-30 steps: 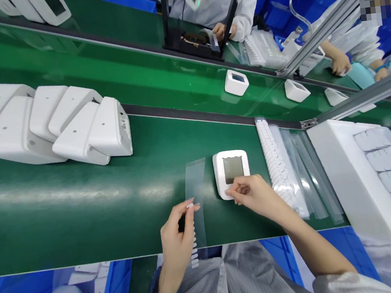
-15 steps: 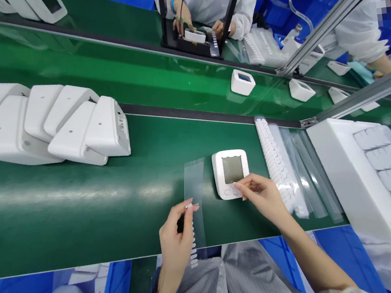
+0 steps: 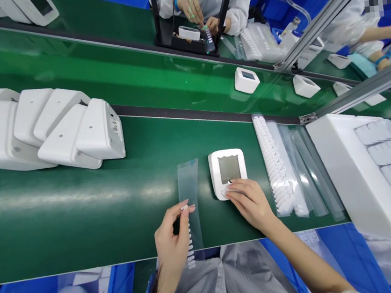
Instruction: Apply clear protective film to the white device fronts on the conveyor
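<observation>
A white device (image 3: 229, 168) with a grey screen lies face up on the green table. My right hand (image 3: 249, 201) rests over its lower front, fingers bent and fingertips on the button area; whether they hold anything small is hidden. Left of the device, my left hand (image 3: 173, 233) pinches a clear plastic strip (image 3: 188, 180) that carries a row of small white tabs along its edge. The strip's lower end hangs past the table's front edge.
Several white housings (image 3: 98, 131) sit at the left. Strips with white tabs (image 3: 273, 166) lie at the right beside a white foam box (image 3: 341, 158). Beyond the green conveyor (image 3: 174, 80), carrying white devices, a person in white works. Blue bins (image 3: 120, 291) stand below.
My right hand has moved left across the device's lower front, and its fingers now cover more of the buttons. My left hand keeps its pinch. The view has shifted slightly.
</observation>
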Demonstrator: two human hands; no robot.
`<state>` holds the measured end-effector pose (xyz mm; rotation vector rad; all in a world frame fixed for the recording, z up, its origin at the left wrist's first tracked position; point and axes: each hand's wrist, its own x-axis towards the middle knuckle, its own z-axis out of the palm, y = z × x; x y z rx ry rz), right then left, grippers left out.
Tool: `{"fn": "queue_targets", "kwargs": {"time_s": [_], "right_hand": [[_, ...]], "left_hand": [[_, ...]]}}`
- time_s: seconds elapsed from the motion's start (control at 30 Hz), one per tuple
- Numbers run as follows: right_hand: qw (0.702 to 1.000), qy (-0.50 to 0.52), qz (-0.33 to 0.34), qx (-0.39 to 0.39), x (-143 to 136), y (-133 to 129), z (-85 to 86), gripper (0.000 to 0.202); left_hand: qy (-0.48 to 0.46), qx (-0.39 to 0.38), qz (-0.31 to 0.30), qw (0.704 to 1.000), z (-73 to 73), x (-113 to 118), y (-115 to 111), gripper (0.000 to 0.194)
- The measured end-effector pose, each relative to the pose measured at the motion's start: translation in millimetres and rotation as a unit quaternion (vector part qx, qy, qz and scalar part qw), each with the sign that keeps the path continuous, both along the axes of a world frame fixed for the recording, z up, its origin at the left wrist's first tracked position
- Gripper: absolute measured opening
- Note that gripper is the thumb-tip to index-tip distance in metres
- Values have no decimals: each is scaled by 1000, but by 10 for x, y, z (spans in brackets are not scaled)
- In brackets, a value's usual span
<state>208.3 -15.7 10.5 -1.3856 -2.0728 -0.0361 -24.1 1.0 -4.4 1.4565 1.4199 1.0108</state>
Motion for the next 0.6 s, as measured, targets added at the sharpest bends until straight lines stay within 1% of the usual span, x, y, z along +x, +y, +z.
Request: {"fn": "queue_targets", "kwargs": {"time_s": [0.13,0.3,0.43,0.6], "right_hand": [[999,-6,31,-13,23,-15,-57,29],[999,-18,48,-17,52,-25,-101,29],[997,-48,57,4,61,-3,-66,25],[995,-64,73,15,83,45,-19,28]], "left_hand": [[1,-7,4,1000,6,1,-6,20],[13,-16,8,1000,35,7,-7,20],[20,-18,9,1000,39,7,-7,19],[17,-23,9,1000,29,6,-11,19]]}}
